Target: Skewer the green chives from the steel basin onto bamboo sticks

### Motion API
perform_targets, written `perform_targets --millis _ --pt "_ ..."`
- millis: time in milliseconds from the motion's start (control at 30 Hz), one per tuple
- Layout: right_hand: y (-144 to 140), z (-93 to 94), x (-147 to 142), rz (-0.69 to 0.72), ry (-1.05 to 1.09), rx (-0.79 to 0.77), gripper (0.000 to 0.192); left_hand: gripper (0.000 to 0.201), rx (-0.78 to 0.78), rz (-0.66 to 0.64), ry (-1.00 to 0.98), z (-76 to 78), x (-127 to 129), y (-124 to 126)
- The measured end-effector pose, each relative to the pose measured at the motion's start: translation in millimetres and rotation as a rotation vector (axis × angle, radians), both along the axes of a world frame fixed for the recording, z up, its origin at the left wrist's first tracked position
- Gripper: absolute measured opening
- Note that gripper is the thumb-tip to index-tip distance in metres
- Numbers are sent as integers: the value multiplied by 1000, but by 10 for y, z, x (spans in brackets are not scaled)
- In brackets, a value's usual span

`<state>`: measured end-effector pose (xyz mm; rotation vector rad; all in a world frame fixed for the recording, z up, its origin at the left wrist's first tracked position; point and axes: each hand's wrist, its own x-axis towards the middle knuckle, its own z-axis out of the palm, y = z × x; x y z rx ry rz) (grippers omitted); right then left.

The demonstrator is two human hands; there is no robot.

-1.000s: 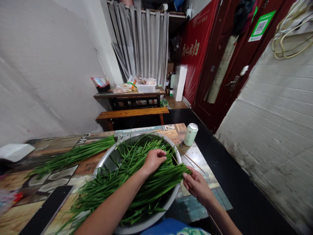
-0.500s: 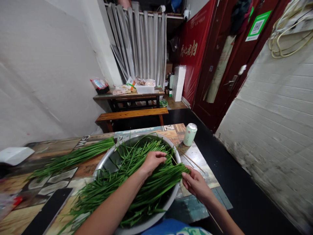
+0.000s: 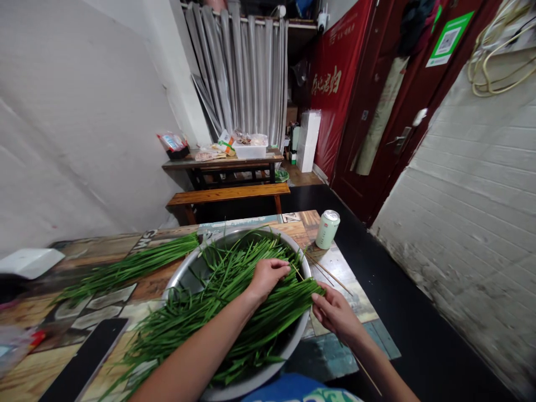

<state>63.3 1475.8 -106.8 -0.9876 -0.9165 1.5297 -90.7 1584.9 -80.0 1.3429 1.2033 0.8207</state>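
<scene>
- The left hand [image 3: 268,274] lay palm-down on a bunch of garlic chives [image 3: 234,312], fingers curled over the stalks, inside a metal basin [image 3: 184,277] near the table's front edge.
- The right hand [image 3: 335,314] pinched the cut ends of the same bunch at the basin's right rim.
- A second chive bundle [image 3: 129,267] lay on the table [image 3: 335,268], left of the basin.
- A drink can [image 3: 327,229] stood upright at the far right corner, with thin bamboo skewers [image 3: 329,272] lying just in front of it.
</scene>
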Motion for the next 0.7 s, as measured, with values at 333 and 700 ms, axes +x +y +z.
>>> perform_targets --millis 333,700 --pt "17 33 -3 8 -1 -9 40 22 45 7 -19 7 29 -1" --pt "23 27 -29 10 -1 -13 41 21 96 11 67 -5 28 -9"
